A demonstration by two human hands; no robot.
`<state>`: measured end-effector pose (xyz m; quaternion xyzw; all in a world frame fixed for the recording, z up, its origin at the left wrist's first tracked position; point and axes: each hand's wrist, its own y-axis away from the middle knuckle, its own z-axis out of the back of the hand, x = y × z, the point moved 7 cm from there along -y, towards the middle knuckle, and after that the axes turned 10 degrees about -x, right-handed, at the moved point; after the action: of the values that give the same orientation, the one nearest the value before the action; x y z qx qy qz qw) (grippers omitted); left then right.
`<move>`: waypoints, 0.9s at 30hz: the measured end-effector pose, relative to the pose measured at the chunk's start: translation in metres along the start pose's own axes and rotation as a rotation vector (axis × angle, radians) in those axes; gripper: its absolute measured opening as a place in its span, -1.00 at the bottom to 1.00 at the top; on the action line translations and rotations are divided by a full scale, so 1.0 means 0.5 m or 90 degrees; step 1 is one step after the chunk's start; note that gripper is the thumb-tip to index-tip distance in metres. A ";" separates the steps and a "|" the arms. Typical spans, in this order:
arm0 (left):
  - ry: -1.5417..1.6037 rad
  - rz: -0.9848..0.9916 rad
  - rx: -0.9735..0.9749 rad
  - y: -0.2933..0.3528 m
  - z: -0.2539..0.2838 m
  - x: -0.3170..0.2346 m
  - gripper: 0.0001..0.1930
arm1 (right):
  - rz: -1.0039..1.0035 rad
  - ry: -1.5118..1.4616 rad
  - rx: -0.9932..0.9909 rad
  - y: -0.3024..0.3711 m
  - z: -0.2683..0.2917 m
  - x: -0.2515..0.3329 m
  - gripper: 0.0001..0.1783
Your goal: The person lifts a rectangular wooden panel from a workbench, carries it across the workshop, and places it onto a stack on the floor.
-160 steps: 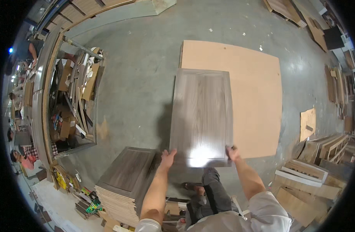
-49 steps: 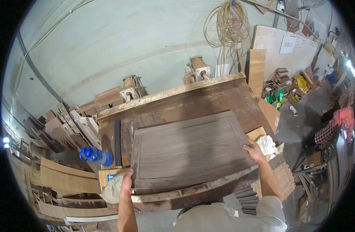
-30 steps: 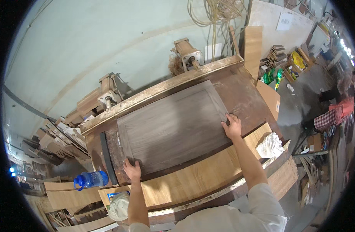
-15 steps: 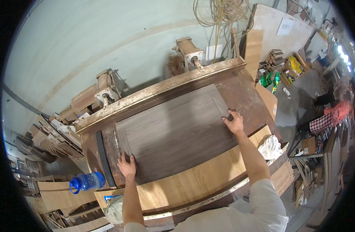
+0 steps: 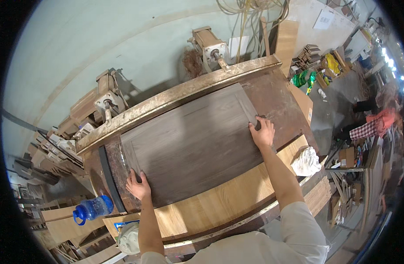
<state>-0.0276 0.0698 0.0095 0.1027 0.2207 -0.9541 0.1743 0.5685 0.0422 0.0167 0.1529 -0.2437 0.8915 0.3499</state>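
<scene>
In the head view, my only feed, the grey wooden panel [image 5: 191, 145] has moved deeper onto the worktop [image 5: 290, 94]; it covered the near side moments ago and now lies flat, baring the light wood board [image 5: 219, 198] in front. I judge the worktop carries it, leaving just its alignment to settle. I see both hands with fingers spread, the left hand [image 5: 139, 186] at the panel's left side, the right hand [image 5: 263, 133] at its right, neither clearly pinching. The blue bottle [image 5: 95, 208] sits by the worktop's left end; its fill I can't tell. Far right, a metal-framed bin [image 5: 351, 170] holds wood strips [image 5: 340, 196] and cardboard [image 5: 346, 157]
</scene>
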 end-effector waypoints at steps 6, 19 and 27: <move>0.017 -0.011 -0.019 0.001 0.008 -0.007 -0.45 | -0.012 0.006 0.027 0.001 0.001 0.003 -0.51; 0.028 -0.039 -0.049 0.001 0.018 -0.019 -0.47 | 0.032 -0.003 -0.015 0.002 0.004 0.010 -0.52; 0.018 -0.010 -0.017 -0.002 0.015 -0.012 -0.46 | -0.005 0.060 0.017 0.000 -0.005 0.010 -0.49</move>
<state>-0.0233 0.0687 0.0181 0.1125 0.2370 -0.9507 0.1653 0.5646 0.0463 0.0168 0.1167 -0.2147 0.8993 0.3627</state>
